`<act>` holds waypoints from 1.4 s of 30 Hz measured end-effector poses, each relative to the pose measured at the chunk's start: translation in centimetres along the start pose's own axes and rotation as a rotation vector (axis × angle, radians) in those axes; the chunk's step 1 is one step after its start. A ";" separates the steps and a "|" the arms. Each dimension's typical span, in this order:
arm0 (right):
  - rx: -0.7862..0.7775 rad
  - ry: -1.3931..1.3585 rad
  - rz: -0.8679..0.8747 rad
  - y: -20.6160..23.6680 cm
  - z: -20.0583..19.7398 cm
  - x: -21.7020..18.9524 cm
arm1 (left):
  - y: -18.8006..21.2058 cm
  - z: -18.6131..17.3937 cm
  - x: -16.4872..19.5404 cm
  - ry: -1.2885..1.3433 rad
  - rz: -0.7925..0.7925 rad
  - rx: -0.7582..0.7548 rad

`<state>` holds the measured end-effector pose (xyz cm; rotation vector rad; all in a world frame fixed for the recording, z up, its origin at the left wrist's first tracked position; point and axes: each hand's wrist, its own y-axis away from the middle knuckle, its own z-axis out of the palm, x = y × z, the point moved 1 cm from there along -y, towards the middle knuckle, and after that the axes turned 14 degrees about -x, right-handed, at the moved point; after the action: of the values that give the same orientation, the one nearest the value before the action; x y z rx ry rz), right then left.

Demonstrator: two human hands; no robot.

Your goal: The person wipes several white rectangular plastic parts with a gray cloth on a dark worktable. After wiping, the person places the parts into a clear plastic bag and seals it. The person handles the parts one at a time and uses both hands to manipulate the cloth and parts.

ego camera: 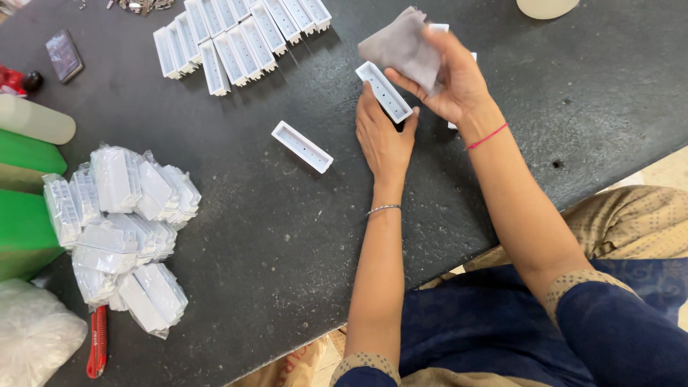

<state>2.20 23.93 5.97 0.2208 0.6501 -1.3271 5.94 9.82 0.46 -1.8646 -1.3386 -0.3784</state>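
- We hold the narrow white rectangular plastic housing (385, 91) with the left hand (383, 136), whose grip is closed on the near end of the part, thumb on one long side and fingers on the other.
- We hold the folded grey wiping cloth (401, 44) in the right hand (453, 77); its grip is closed on the cloth, just above and beside the housing.
- The housing sits raised just above the dark speckled tabletop (301, 236), between the two hands, near the far edge of our reach.
- Its long axis runs diagonally, from far-left to near-right in the head view; the open hollow face with its row of small holes points up toward the camera.
- For a good wipe, we judge it best to keep the left grip low on the near end, so the hollow stays exposed, and to draw the cloth along the long axis, not across it.
- A second, like housing (302, 146) lies apart to the left on the tabletop, open face up, on a similar diagonal.
- Rows of white housings (236, 39) stand at the far side; bagged white parts (122, 229) lie piled at the left.
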 end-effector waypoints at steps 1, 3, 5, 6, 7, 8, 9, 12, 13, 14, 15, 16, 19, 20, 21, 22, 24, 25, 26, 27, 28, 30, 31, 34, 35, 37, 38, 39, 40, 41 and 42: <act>-0.022 0.031 0.017 0.0 -0.2 0.1 | 0.0 0.1 -0.2 0.021 -0.011 -0.002; -0.042 0.103 0.035 -0.1 -1.0 0.4 | 0.1 0.3 -0.9 0.060 -0.040 -0.008; -0.044 0.188 0.034 -0.5 -1.8 0.8 | 0.2 0.7 -1.7 0.154 -0.143 -0.001; -0.012 0.209 0.014 -0.6 -2.2 1.0 | 0.3 0.9 -2.2 0.202 -0.196 0.003; 0.019 0.229 -0.007 -0.8 -2.6 1.2 | 0.4 1.1 -2.6 0.211 -0.179 0.036; 0.051 0.250 -0.029 -0.9 -2.8 1.4 | 0.4 1.3 -3.0 0.220 -0.160 0.068; 0.089 0.306 -0.058 -0.9 -3.1 1.5 | 0.6 1.5 -3.5 0.231 -0.142 0.100; 0.172 0.479 -0.175 -0.9 -3.6 1.1 | 0.7 1.6 -4.8 0.398 -0.168 0.218; 0.178 0.537 -0.227 -0.8 -3.7 0.8 | 0.8 1.4 -5.3 0.556 -0.150 0.233; 0.184 0.594 -0.282 -0.8 -3.8 0.6 | 1.0 1.0 -5.7 0.713 -0.128 0.247; 0.170 0.569 -0.306 -0.8 -3.8 0.4 | 1.2 0.6 -5.9 0.869 -0.108 0.259; 0.157 0.545 -0.328 -0.7 -3.8 0.2 | 1.3 0.2 -6.1 0.941 -0.150 0.254; 0.125 0.428 -0.361 -0.4 -3.5 0.0 | 1.7 -1.2 -5.9 1.156 -0.253 0.233; 0.112 0.383 -0.366 -0.4 -3.3 0.0 | 1.5 -1.8 -5.8 1.226 -0.258 0.231; 0.094 0.361 -0.352 -0.5 -3.0 0.0 | 1.3 -2.4 -5.8 1.295 -0.259 0.230; 0.077 0.340 -0.336 -0.4 -2.7 -0.1 | 1.0 -3.0 -5.8 1.377 -0.299 0.227; 0.059 0.280 -0.306 -0.5 -2.0 0.2 | 0.6 -4.0 -5.9 1.539 -0.380 0.227; 0.059 0.242 -0.294 -0.5 -1.7 0.3 | 0.6 -4.4 -5.9 1.613 -0.353 0.174; 0.058 0.204 -0.281 -0.5 -1.6 0.5 | 0.7 -4.7 -5.8 1.686 -0.322 0.120; 0.055 0.215 -0.270 -0.6 -1.4 0.8 | 0.7 -5.0 -5.8 1.756 -0.288 0.064; 0.052 0.227 -0.260 -0.5 -1.4 1.1 | 0.7 -5.2 -5.9 1.781 -0.273 0.038; 0.044 0.299 -0.238 -0.5 -1.5 1.7 | 0.6 -5.6 -6.0 1.833 -0.245 -0.020; 0.039 0.359 -0.227 -0.5 -1.6 1.9 | 0.7 -5.8 -6.1 1.818 -0.251 -0.024; 0.025 0.554 -0.258 -0.7 -1.5 2.7 | 0.8 -6.1 -6.1 1.802 -0.194 -0.082; 0.023 0.623 -0.279 -0.7 -1.2 2.8 | 0.7 -6.2 -6.1 1.811 -0.124 -0.125; 0.008 0.829 -0.274 -0.4 -0.2 3.5 | 0.5 -6.2 -6.1 1.743 -0.127 -0.140; 0.003 0.931 -0.271 -0.2 0.5 4.0 | 0.4 -6.1 -6.1 1.666 -0.199 -0.112; 0.003 0.956 -0.250 0.2 1.2 4.4 | 0.4 -6.1 -6.1 1.587 -0.270 -0.084; 0.005 0.981 -0.228 0.6 2.0 4.8 | 0.2 -6.0 -6.0 1.545 -0.329 -0.054; 0.007 1.006 -0.205 0.9 2.7 5.1 | 0.1 -5.9 -5.9 1.502 -0.389 -0.024; -0.024 1.177 -0.310 1.2 3.4 5.1 | 0.1 -5.8 -5.9 1.458 -0.448 0.006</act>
<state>4.89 18.32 5.67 0.9436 1.7333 -1.4056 4.82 1.66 0.39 -0.7517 -0.6238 -1.5550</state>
